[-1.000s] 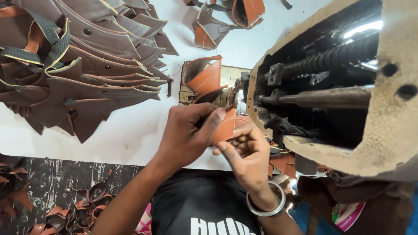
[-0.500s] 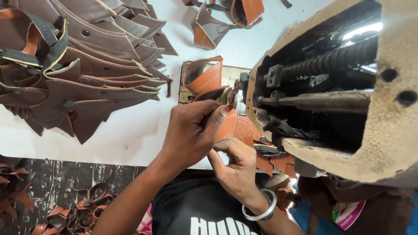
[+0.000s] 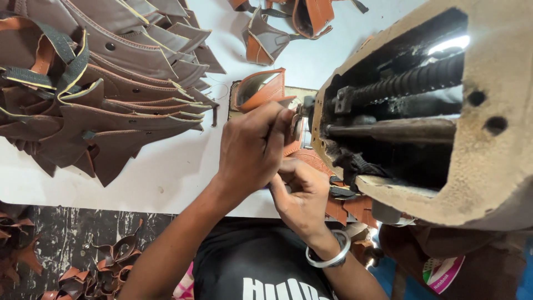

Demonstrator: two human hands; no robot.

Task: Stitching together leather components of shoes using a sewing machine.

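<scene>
Both hands' fingers pinched together on orange leather piece, seemingly, beside sewing machine.

Both hands, left hand and right hand, have moved up toward the machine (hiding the orange piece).

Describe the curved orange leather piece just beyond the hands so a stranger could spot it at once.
Start at the big tan sewing machine on the right of the white table. Just left of it, beyond the left hand, lies a curved orange leather piece. Unlike the dark brown stack farther left, it lies alone, bright orange with a grey lining.
</scene>
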